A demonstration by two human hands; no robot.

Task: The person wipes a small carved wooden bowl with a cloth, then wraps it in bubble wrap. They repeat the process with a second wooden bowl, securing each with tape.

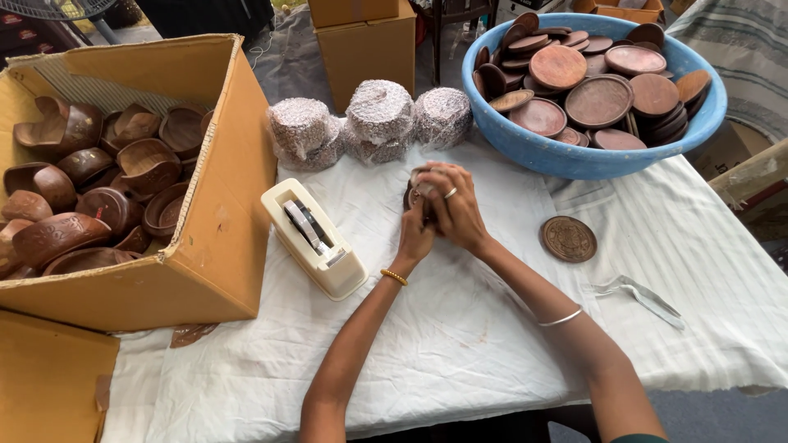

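Head view: your left hand (413,238) and right hand (454,209) both clasp a small brown wooden piece (410,197) above the white cloth (460,328), beside one tape dispenser (314,238). Keep the grip snug and the wrap flat. Three wrapped bundles (379,119) stand behind; one carved disc (568,239) lies right.

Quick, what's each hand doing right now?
Left hand: closed on the small brown round piece.
Right hand: closed over the same piece.
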